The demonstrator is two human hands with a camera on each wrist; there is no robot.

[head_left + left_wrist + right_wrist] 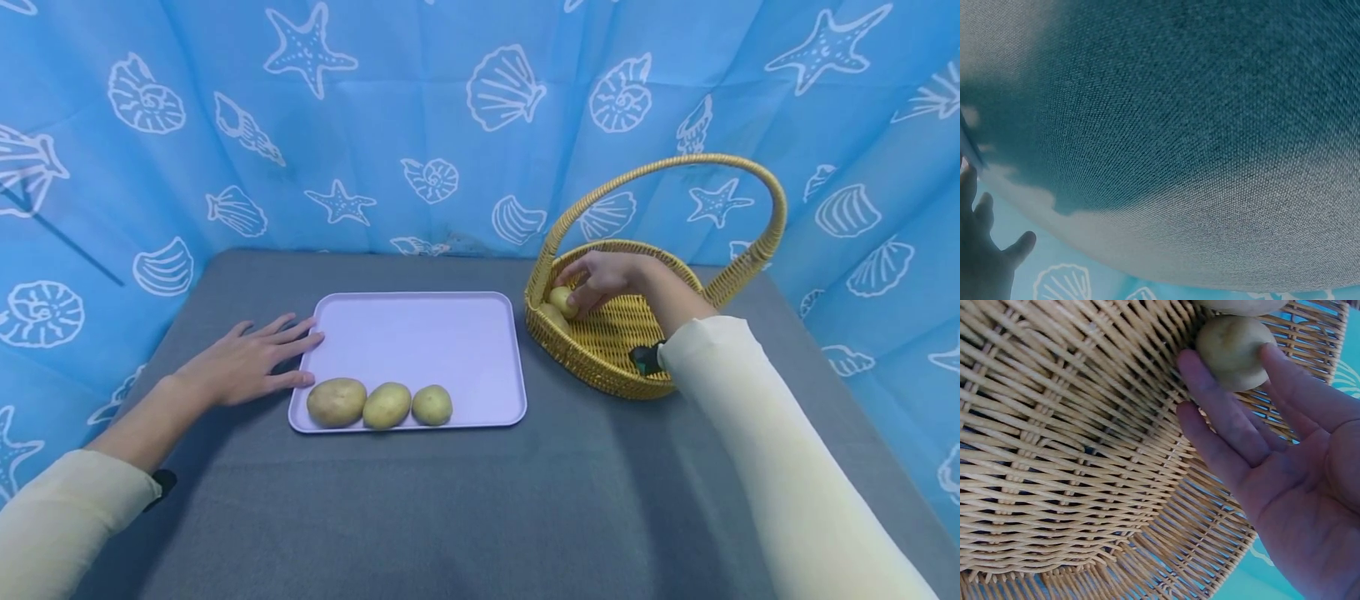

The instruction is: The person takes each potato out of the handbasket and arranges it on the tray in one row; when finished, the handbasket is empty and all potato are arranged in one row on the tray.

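Small, round, pale-yellow potato (562,302) pinched inside a golden wicker basket (592,371)
The right hand's (606,277) grip is clamped on it, beside another potato (553,317); the flat lilac tray (420,333), bearing three yellow-brown potatoes (386,406), is touched by the left hand (247,362), fingers spread apart.

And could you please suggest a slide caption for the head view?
Left hand at the edge of a lilac tray with three potatoes; right hand gripping another potato in a wicker basket.
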